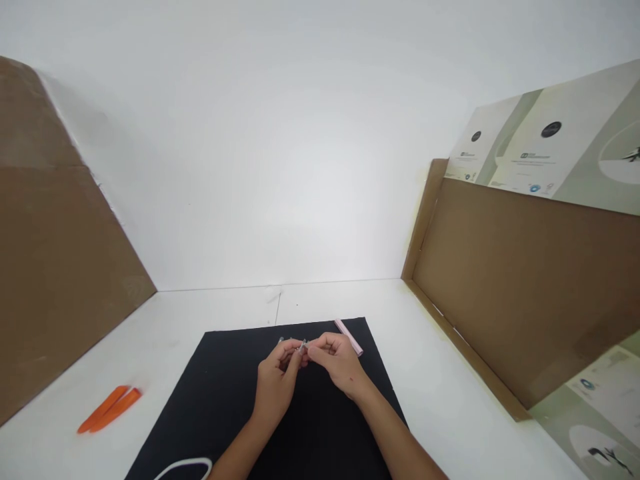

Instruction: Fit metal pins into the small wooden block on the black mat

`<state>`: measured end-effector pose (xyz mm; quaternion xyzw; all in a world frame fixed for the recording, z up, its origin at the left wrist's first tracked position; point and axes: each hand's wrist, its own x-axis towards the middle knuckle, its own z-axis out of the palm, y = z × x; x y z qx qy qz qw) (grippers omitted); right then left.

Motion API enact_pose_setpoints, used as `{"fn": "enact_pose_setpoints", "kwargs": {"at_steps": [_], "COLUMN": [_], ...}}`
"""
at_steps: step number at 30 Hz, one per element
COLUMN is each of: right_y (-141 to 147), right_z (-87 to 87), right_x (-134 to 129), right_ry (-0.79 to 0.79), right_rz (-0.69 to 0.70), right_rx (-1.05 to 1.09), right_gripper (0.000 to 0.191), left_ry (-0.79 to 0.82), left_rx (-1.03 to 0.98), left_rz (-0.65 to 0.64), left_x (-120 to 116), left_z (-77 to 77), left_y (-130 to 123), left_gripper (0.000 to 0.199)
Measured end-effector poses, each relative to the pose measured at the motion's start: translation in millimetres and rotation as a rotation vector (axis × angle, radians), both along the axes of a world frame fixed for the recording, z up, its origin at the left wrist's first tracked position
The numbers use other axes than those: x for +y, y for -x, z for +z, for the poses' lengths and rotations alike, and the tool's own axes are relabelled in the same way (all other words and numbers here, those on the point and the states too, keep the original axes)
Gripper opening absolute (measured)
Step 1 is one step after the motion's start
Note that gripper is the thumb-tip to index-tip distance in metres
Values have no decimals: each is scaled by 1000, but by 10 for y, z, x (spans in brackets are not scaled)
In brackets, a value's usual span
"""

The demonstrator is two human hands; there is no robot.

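Now I've got the wall (pixel 280 153), white, rising beyond the mat (pixel 215 393), and the table (pixel 150 353), white too, running out on both sides of it. To the mat's right stands the big panel (pixel 530 273), brown with printed flaps; to its left, the plain panel (pixel 55 253), also brown. The mat itself lies flat and black. Over its far half, the left hand (pixel 275 383) has thumb and forefinger pinching the clear piece (pixel 302 347). Right beside it, the right hand (pixel 337 363), fingers curled, tips up against that same piece; whether they grip it too, I can't tell from my remote post. Well left of the mat, orange strips (pixel 103 410) lie side by side. Over the mat's near left part I catch a white loop (pixel 193 460), cut off by my feed's bottom edge. At the mat's far right corner, the pink stick (pixel 349 336). And smallest, that clear piece: above the mat, between both hands, its details too tiny for me.
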<state>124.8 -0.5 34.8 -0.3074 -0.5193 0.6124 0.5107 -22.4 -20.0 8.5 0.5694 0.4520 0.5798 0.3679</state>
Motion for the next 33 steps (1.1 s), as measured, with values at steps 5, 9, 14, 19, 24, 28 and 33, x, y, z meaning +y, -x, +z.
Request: {"fn": "enact_pose_setpoints", "kwargs": {"at_steps": [5, 9, 14, 19, 24, 28, 33], "right_y": [-12, 7, 33, 18, -13, -31, -45], "right_z": [34, 50, 30, -74, -76, -11, 20], "right_x": [-19, -16, 3, 56, 42, 3, 3], "right_ry": [1, 67, 68, -43, -80, -113, -139], "right_rz": [40, 10, 3, -27, -25, 59, 120], "right_rx": [17, 48, 67, -26, -102, -76, -77], "right_gripper": [26, 32, 35, 29, 25, 22, 26], "left_ry": [15, 28, 28, 27, 5, -7, -1], "left_rx": [-9, -20, -16, 2, 29, 33, 20], "left_rz": [-11, -8, 2, -24, -7, 25, 27], "left_x": [7, 6, 20, 34, 22, 20, 34], "left_z": [-14, -23, -42, -82, -44, -7, -12], "left_y": [8, 2, 3, 7, 2, 16, 26], "left_gripper": [20, 21, 23, 23, 23, 23, 23]}}
